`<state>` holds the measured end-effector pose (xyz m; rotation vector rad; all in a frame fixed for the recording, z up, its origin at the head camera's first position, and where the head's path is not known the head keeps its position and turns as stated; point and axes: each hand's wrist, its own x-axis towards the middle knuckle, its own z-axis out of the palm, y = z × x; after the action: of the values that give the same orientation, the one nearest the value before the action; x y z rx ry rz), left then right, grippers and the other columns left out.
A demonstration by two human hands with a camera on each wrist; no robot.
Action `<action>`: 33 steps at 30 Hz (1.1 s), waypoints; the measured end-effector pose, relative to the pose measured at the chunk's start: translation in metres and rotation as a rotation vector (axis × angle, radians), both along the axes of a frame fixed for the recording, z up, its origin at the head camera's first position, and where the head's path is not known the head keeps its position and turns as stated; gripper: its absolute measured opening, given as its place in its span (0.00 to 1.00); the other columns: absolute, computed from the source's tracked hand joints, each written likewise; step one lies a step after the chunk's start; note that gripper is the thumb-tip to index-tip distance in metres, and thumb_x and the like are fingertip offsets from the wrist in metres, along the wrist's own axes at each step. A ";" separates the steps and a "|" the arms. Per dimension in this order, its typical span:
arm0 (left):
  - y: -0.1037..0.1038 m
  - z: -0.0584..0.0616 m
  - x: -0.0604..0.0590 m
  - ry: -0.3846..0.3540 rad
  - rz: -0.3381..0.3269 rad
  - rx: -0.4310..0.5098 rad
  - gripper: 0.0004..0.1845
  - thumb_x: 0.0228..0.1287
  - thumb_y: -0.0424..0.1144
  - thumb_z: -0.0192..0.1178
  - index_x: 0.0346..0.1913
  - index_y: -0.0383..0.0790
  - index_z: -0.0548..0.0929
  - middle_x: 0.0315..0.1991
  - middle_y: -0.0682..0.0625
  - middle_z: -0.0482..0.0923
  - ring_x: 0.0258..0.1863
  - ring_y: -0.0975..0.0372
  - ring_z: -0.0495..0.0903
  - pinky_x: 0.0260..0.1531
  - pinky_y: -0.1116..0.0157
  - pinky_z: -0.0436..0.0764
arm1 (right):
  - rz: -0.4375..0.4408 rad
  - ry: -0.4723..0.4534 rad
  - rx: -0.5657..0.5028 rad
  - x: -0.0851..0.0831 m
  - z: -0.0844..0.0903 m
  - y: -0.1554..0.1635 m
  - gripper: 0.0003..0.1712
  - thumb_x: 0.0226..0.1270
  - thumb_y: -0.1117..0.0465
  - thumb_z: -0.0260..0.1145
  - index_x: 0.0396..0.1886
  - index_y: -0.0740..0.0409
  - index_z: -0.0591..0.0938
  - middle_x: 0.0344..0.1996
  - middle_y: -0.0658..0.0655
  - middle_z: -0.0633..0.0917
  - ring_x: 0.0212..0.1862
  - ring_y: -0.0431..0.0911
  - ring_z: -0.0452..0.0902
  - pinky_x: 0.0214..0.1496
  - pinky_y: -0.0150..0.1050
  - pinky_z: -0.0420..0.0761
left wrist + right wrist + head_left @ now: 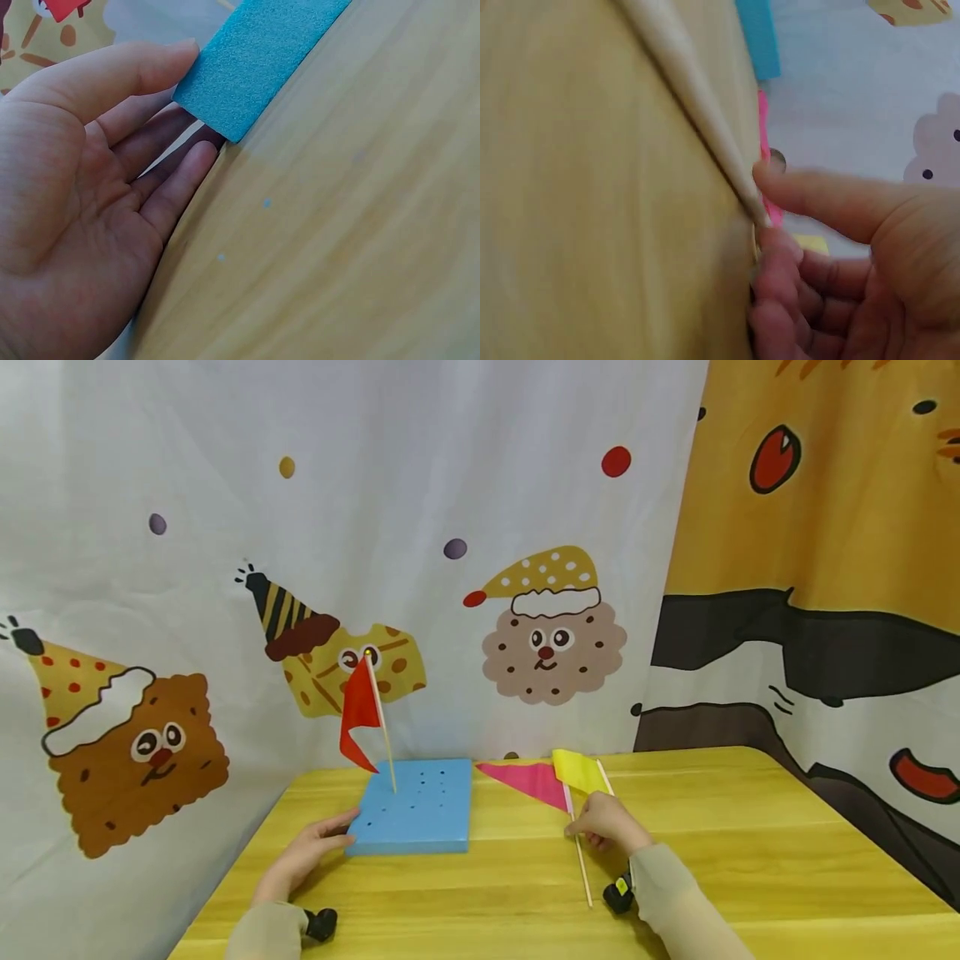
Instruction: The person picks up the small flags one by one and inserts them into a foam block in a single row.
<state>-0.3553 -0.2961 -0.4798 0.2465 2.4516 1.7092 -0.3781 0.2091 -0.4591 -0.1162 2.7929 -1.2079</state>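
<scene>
One left hand [309, 853] sits at the near left corner of the blue board [442, 828], thumb touching the edge, remaining fingers fairly straight along the side. Next, the red flag [361, 710] stands in the rear left part of the board, its stick leaning slightly. Holes in the board's top face open upward.

Right of the board, separated by bare table [510, 852], is the pink flag [534, 782]. Its cloth points left toward the board; its stick [584, 875] appears low along the table, long axis running away from the person, near end slightly to the right. Axis reference: crosswise to the upright red flag.

The right hand [611, 823] pinches this stick below the cloth, between thumb and curled fingers. It is clearly the nearer hand; the left is across the board. Furthest right, the yellow flag [580, 770] lies just beyond the right hand.
</scene>
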 end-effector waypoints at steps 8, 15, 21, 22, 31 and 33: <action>0.000 -0.002 0.000 -0.002 0.016 -0.007 0.34 0.66 0.45 0.63 0.72 0.39 0.67 0.71 0.36 0.59 0.72 0.41 0.51 0.66 0.39 0.53 | -0.037 0.029 0.040 0.000 0.001 -0.002 0.18 0.46 0.64 0.73 0.07 0.57 0.74 0.06 0.50 0.71 0.11 0.42 0.68 0.13 0.36 0.75; -0.001 -0.003 -0.001 -0.008 0.007 0.009 0.34 0.66 0.44 0.63 0.72 0.39 0.66 0.72 0.36 0.58 0.71 0.42 0.54 0.67 0.41 0.54 | -0.078 -0.005 -0.034 -0.003 0.002 0.002 0.15 0.51 0.64 0.68 0.10 0.59 0.75 0.09 0.54 0.77 0.11 0.43 0.73 0.14 0.37 0.78; 0.000 -0.001 -0.002 0.003 0.012 0.003 0.34 0.66 0.43 0.63 0.71 0.38 0.67 0.72 0.36 0.58 0.71 0.42 0.54 0.67 0.41 0.52 | -0.101 -0.046 -0.160 -0.004 0.003 0.006 0.08 0.50 0.67 0.67 0.16 0.62 0.77 0.12 0.56 0.78 0.11 0.43 0.73 0.15 0.37 0.78; 0.000 -0.001 -0.002 0.004 0.011 -0.001 0.34 0.66 0.44 0.63 0.72 0.38 0.67 0.72 0.36 0.58 0.71 0.42 0.54 0.67 0.41 0.52 | -0.102 -0.055 -0.179 -0.004 0.003 0.007 0.08 0.50 0.67 0.67 0.17 0.62 0.77 0.12 0.56 0.78 0.11 0.43 0.73 0.15 0.36 0.78; 0.001 0.001 0.000 -0.006 0.020 -0.002 0.33 0.65 0.43 0.63 0.71 0.38 0.67 0.72 0.37 0.58 0.71 0.42 0.55 0.67 0.42 0.55 | -0.086 -0.123 -0.317 -0.008 -0.003 0.010 0.08 0.56 0.65 0.67 0.24 0.65 0.79 0.14 0.53 0.74 0.13 0.40 0.70 0.16 0.32 0.76; 0.001 0.002 0.001 -0.007 0.014 -0.008 0.34 0.66 0.43 0.63 0.72 0.38 0.67 0.72 0.36 0.58 0.71 0.42 0.55 0.67 0.41 0.55 | -0.089 -0.144 -0.353 -0.009 -0.004 0.011 0.07 0.57 0.64 0.67 0.27 0.65 0.79 0.15 0.52 0.74 0.14 0.40 0.70 0.16 0.32 0.76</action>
<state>-0.3543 -0.2948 -0.4781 0.2224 2.4605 1.7025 -0.3867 0.2197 -0.4634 0.0679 2.4624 -1.6489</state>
